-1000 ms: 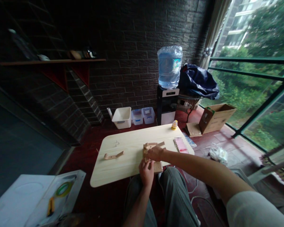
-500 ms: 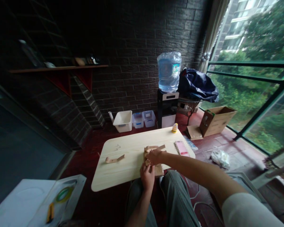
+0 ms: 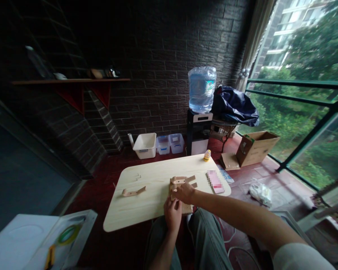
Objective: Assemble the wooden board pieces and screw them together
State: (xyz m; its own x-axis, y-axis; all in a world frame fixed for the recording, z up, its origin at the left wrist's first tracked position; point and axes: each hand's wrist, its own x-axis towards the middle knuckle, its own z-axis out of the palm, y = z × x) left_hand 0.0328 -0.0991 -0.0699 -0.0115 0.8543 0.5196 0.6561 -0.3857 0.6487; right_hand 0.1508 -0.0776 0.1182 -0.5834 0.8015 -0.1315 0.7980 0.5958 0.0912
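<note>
A wooden assembly with curved arms (image 3: 179, 180) lies near the front edge of the pale table (image 3: 157, 176), its flat ends pointing right. My right hand (image 3: 185, 192) reaches over it from the right, fingers bent down and closed on a part too small to make out. Just below and left, my left hand (image 3: 173, 212) is closed at the near side of the wood, thumb and fingertips close to the right hand's; what they pinch is hidden. A separate curved wooden piece (image 3: 133, 192) lies at the table's left, with several small metal pieces (image 3: 138, 176) behind it.
A yellow-capped bottle (image 3: 207, 155) stands at the table's back right corner, with a pink item (image 3: 215, 181) nearer me. Plastic bins (image 3: 145, 145) and a water dispenser (image 3: 198, 129) stand beyond the table. A white case (image 3: 70, 234) holding green-yellow coil is at lower left.
The view has shifted slightly. My right hand has moved a little toward me on the wood, showing more of the curved arms. My left hand stays close beside it.
</note>
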